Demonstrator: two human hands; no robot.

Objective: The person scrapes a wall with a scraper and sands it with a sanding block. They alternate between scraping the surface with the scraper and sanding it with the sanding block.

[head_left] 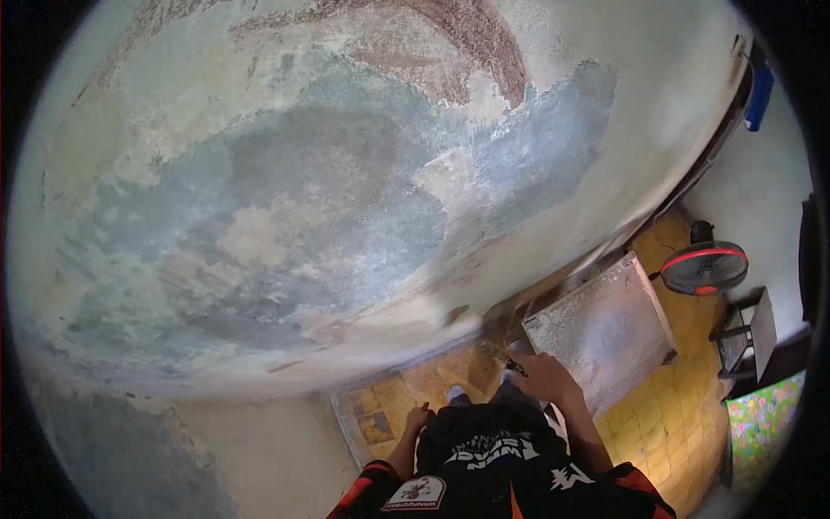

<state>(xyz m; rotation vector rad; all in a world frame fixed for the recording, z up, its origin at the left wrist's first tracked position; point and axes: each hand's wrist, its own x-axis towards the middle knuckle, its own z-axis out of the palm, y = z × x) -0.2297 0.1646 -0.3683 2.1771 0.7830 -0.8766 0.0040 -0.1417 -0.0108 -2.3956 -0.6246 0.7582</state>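
Note:
My left hand (417,419) is low in front of my body, its fingers closed, with a small dark tip (424,406) showing at the top of them. My right hand (546,381) reaches forward beside the pale board, fingers bent together around a small dark piece (516,367) with light marks. I cannot tell what either hand holds. Ahead of both hands rises a wall (328,190) with patches of grey-blue and pale filler and a reddish-brown bare area near the top. Both hands are apart from its patched part.
A pale flat board or tabletop (601,333) stands close to my right hand. Beyond it are a fan (705,266) with a red rim, a small dark-framed stand (750,336) and a flowered cloth (765,424). Yellow tiles (692,372) cover the floor.

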